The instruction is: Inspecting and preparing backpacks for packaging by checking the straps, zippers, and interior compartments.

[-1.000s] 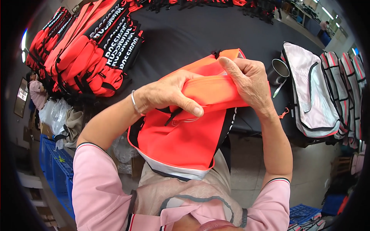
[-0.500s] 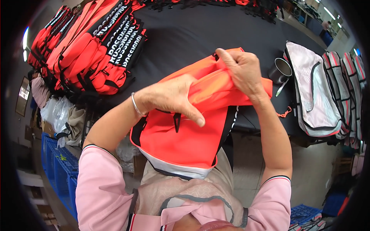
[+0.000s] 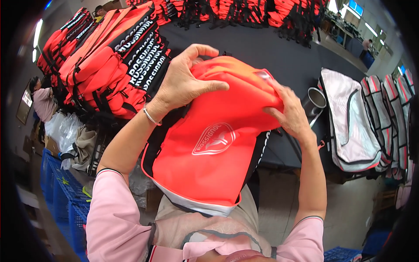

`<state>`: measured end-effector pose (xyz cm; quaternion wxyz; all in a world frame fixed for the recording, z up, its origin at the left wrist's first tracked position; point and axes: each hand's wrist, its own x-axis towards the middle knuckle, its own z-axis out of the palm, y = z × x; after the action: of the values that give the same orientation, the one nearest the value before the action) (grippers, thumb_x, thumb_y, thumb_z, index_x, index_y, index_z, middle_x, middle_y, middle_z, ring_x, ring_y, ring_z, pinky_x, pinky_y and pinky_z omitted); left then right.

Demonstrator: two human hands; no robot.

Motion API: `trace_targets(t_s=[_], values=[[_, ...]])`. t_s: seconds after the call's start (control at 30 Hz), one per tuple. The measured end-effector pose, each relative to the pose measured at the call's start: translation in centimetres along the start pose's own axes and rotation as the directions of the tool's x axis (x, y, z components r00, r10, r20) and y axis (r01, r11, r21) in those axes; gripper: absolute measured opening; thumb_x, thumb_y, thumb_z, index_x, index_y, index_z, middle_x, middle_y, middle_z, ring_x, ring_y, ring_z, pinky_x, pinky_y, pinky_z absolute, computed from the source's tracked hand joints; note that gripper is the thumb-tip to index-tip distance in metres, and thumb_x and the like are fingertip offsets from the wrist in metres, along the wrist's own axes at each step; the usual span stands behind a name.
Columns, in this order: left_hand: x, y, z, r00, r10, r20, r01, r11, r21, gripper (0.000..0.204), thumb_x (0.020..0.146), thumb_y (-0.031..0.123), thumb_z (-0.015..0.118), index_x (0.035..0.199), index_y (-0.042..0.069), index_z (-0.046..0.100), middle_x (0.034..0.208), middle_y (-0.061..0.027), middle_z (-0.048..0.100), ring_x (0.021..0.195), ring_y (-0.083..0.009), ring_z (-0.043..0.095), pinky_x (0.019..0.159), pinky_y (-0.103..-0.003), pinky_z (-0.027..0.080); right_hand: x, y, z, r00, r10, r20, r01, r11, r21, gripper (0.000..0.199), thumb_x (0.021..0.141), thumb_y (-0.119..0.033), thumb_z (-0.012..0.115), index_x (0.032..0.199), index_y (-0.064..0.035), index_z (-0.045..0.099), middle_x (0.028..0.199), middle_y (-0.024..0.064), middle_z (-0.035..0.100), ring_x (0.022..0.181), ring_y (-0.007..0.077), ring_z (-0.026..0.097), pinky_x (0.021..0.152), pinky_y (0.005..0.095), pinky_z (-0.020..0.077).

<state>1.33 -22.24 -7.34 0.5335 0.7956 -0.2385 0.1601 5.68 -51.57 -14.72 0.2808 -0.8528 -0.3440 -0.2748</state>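
Note:
A red-orange bag with black sides and a white printed emblem leans from my lap up onto the dark table edge. Pale lining shows along its lower edge. At the bag's upper left, my left hand has its thumb stretched over the front and its index finger apart, above the top edge; the other fingers are partly hidden. My right hand grips the upper right corner, thumb on the front panel and fingers curled over the edge. The bag's top is rounded and bulges between my hands.
Stacked red-and-black bags rise at the left of the dark table; more lie along its far edge. At right stand a metal cup and a row of pale grey bags. Blue crates sit lower left. People appear in the background.
The folded upper fabric has been spread out, uncovering the emblem. My left hand has moved up to the bag's top left; my right hand has shifted down along the right edge.

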Motion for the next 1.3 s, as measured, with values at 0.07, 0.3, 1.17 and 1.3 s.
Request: trace_targets(t_s=[0.07,0.3,1.17,1.3], values=[[-0.1,-0.5,-0.6,0.999,0.044,-0.008,-0.043,0.995,0.087,0.059,0.07,0.019,0.089,0.113,-0.002,0.056,0.097,-0.0063,0.065,0.095,-0.0113,0.062,0.085,-0.026,0.053,-0.3,0.5,-0.3,0.991,0.112,0.076,-0.119,0.988,0.101,0.038,0.082,-0.022,0.073,0.116,-0.0101,0.061,0.104,0.0121,0.065,0.096,0.0314,0.059,0.086,0.039,0.0447],[-1.6,-2.1,-2.2,0.862,-0.301,0.408,0.49,0.702,-0.517,0.038,0.097,0.026,0.062,0.12,-0.004,0.059,0.104,-0.0037,0.066,0.095,-0.0068,0.062,0.085,-0.021,0.05,-1.1,0.6,0.8,0.991,0.131,0.015,-0.132,0.979,0.157,0.025,0.076,-0.008,0.075,0.098,-0.0067,0.064,0.091,0.0058,0.067,0.087,0.0258,0.06,0.083,0.0341,0.0442],[-1.5,1.1,-7.2,0.974,-0.222,0.047,0.178,0.623,-0.761,0.034,0.095,0.034,0.061,0.106,0.002,0.068,0.098,-0.0073,0.071,0.088,-0.0145,0.068,0.081,-0.028,0.053,2.9,3.2,-1.2,0.936,0.271,0.225,-0.343,0.847,0.405,0.037,0.077,-0.019,0.079,0.108,-0.0061,0.064,0.088,0.0025,0.065,0.082,0.0126,0.062,0.076,0.0283,0.0495],[3.2,1.5,-8.2,0.953,-0.231,-0.195,0.001,0.646,-0.763,0.048,0.096,0.049,0.053,0.105,0.003,0.064,0.089,-0.011,0.073,0.069,-0.0217,0.071,0.065,-0.024,0.058,6.7,3.3,-2.4,0.963,0.27,-0.002,-0.23,0.822,0.52,0.026,0.082,-0.01,0.075,0.105,-0.0015,0.065,0.095,-0.001,0.065,0.09,0.0084,0.06,0.083,0.024,0.0493]])
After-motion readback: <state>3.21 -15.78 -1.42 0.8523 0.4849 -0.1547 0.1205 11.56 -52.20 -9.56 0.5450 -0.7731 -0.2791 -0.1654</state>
